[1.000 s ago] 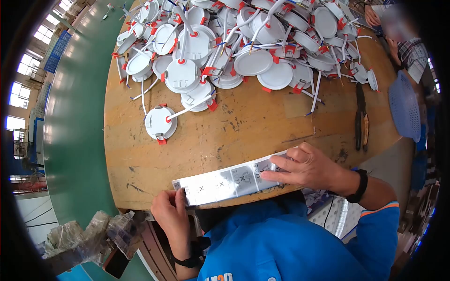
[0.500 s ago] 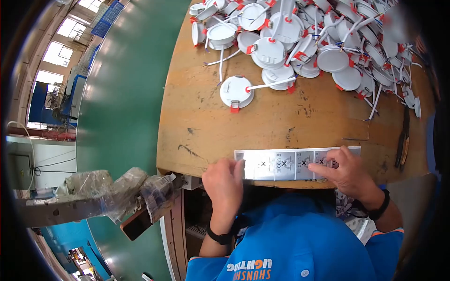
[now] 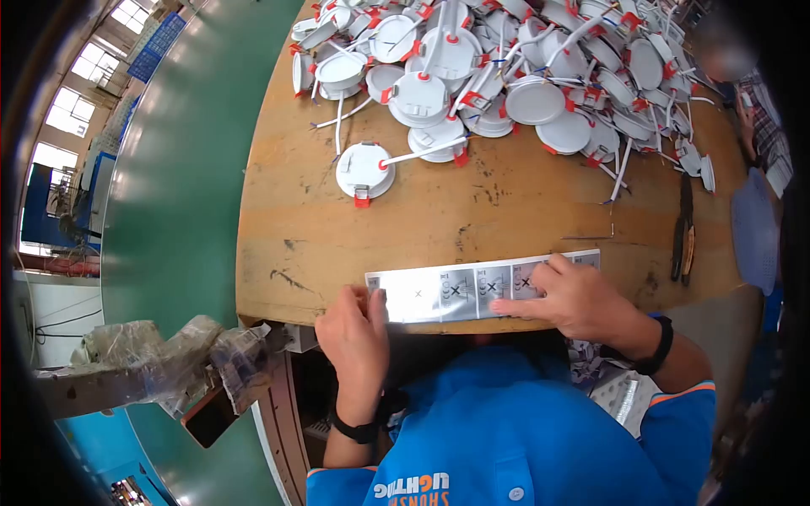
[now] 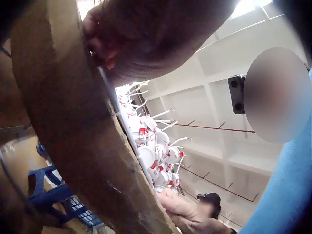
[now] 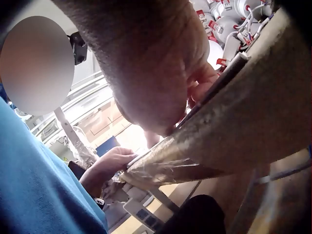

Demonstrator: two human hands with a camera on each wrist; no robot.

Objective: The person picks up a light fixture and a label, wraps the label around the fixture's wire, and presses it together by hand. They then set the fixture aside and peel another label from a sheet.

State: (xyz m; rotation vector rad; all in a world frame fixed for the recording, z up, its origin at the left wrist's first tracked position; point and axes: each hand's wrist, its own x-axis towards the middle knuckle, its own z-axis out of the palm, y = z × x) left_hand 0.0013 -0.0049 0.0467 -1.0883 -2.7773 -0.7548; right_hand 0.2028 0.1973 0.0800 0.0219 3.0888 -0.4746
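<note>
A silvery strip of printed labels (image 3: 460, 291) lies along the table's near edge in the head view. At its left end my left hand (image 3: 353, 333) pinches the strip between thumb and fingers. My right hand (image 3: 578, 299) rests on the strip's right half, thumb stretched out over the printed squares and the other fingers bent, touching it. The left wrist view shows my left hand (image 4: 141, 39) large and dark above the table edge. In the right wrist view my right hand (image 5: 151, 63) hides most of its contact with the strip.
White round lamps (image 3: 447, 55) with cables and red clips are heaped across the back; one lamp (image 3: 364, 170) lies nearer. Pliers (image 3: 682, 228) lie at the right, beside a blue basket (image 3: 753, 232). A plastic-wrapped bar (image 3: 126, 367) stands left. Another person (image 3: 764, 118) is across the table.
The head view has swung, shifting the whole scene across the frame. Both hands stay on the strip, with little clear movement along it.
</note>
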